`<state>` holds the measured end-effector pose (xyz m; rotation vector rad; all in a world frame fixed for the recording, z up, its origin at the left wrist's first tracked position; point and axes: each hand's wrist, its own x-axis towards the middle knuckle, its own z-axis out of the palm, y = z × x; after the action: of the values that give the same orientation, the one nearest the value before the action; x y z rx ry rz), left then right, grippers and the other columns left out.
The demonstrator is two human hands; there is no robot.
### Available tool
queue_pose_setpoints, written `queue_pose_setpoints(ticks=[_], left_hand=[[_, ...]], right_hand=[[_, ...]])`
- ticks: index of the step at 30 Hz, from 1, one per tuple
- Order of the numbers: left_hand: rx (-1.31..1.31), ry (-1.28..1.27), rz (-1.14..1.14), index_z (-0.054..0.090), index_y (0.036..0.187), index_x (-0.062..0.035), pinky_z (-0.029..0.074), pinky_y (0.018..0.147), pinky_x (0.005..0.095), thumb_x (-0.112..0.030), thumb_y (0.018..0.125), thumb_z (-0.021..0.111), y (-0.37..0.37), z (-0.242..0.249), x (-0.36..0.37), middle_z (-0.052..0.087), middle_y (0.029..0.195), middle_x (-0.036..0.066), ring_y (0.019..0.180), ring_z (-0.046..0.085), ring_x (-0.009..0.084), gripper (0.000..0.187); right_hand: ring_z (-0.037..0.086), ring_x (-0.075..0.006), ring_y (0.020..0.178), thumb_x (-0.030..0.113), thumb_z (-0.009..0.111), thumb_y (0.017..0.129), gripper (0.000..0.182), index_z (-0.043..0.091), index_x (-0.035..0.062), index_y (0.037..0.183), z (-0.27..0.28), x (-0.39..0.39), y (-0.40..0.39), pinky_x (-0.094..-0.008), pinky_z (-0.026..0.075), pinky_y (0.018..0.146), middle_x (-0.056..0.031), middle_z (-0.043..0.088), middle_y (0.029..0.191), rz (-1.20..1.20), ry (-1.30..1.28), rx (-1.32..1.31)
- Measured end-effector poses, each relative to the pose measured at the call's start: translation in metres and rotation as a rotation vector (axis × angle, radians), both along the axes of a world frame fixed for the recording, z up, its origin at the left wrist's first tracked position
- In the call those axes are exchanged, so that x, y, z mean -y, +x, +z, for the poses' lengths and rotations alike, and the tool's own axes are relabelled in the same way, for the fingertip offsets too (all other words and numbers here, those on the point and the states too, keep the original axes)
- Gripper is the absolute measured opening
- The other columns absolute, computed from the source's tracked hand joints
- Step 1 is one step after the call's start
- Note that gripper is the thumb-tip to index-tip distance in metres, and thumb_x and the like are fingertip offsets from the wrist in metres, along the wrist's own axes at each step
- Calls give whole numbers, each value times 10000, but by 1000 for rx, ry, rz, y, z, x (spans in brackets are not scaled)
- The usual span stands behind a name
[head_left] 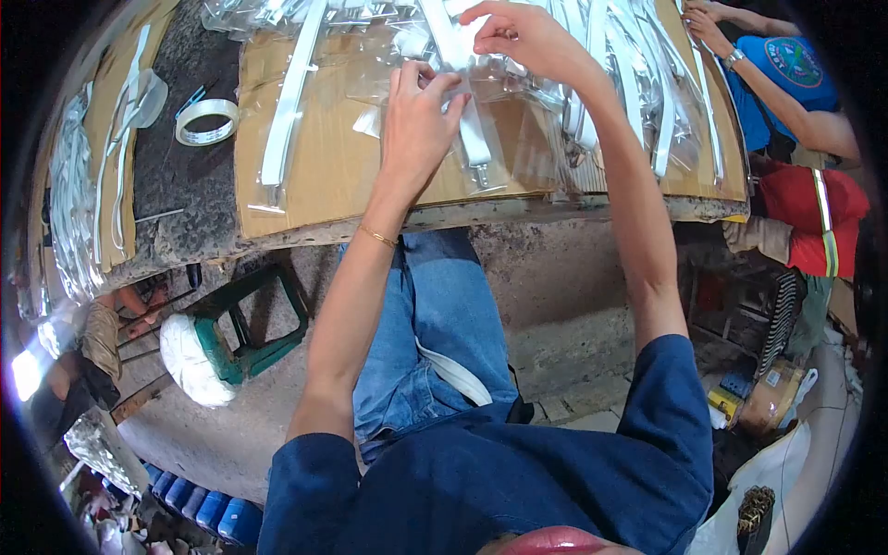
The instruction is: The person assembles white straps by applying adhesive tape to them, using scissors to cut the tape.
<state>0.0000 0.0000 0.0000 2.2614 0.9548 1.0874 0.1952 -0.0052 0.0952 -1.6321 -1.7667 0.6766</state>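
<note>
A flat white strap (474,134) with a metal clip at its lower end lies in a clear plastic sleeve on the cardboard. My left hand (421,116) is over the left side of this sleeve, its fingers bent and its thumb apart. Above the strap's upper part is my right hand (527,39), fingers curved and apart, with nothing visible between them. Whether either hand touches the plastic is hard to see. Another white strap (294,102) in a sleeve lies to the left.
Many bagged straps (638,83) lie to the right on the cardboard sheet (356,176). A tape roll (206,123) sits on the dark tabletop at left. Another person's hand (708,28) is at the right edge. A green stool (250,324) stands below.
</note>
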Motion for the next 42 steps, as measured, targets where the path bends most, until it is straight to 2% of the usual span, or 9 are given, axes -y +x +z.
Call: queue_pose_setpoints(ticks=[2,5,12,15,20,30,35,39,42], left_hand=[[7,5,-3,711,961,-28,468,830,382,-160,801,741,0,0,1,564,982,126,944,544,285,210],[2,22,2,716,980,-45,488,808,405,-162,791,744,3,-4,-2,554,977,117,957,544,291,224],[13,16,5,711,953,-23,480,845,385,-147,797,746,2,-4,-3,591,1012,133,977,563,296,203],[9,-10,3,714,954,-23,482,850,387,-147,798,746,2,-3,-3,596,1019,132,982,563,295,201],[18,53,3,718,976,-15,481,814,397,-144,788,739,3,-5,-4,581,962,121,952,549,288,229],[-3,55,6,717,1004,-22,486,824,404,-125,777,738,2,-1,-3,575,975,118,952,541,288,250],[-2,60,28,716,1015,-40,482,824,409,-120,782,729,4,-1,-3,575,962,121,941,538,293,246],[-35,13,36,710,976,-23,482,839,408,-138,807,732,3,1,-3,595,1032,129,998,540,309,205],[-38,13,15,707,965,-16,484,832,408,-138,802,735,2,0,-1,594,1029,133,1000,540,308,205]], right_hand=[[680,-253,789,117,680,802,194,710,29,973,-4,-10,7,-361,528,733,-142,717,847,187,-19,206],[679,-268,768,126,658,811,164,715,30,931,10,-19,-5,-367,528,729,-140,715,822,295,-202,290],[673,-296,741,159,639,830,164,711,31,902,-8,-35,-8,-408,521,701,-143,714,794,380,-110,450],[661,-293,751,129,626,854,147,689,18,928,-12,-35,-10,-405,519,689,-133,701,828,378,-95,525],[643,-322,690,-4,555,772,141,655,12,870,-19,-31,-19,-428,505,647,-181,669,756,351,25,486],[649,-330,840,56,644,761,165,680,65,922,-30,-26,-26,-432,518,708,-155,651,726,304,92,743],[628,-286,1000,66,692,727,329,701,123,1051,-28,-20,-29,-400,454,970,-109,686,925,298,257,940],[590,-290,1070,81,731,697,378,694,131,1071,-31,-16,-25,-417,409,1021,-93,648,1082,287,300,879],[539,-265,1113,116,771,671,391,677,115,1051,-32,-21,-18,-411,438,983,-70,568,1186,110,593,835]])
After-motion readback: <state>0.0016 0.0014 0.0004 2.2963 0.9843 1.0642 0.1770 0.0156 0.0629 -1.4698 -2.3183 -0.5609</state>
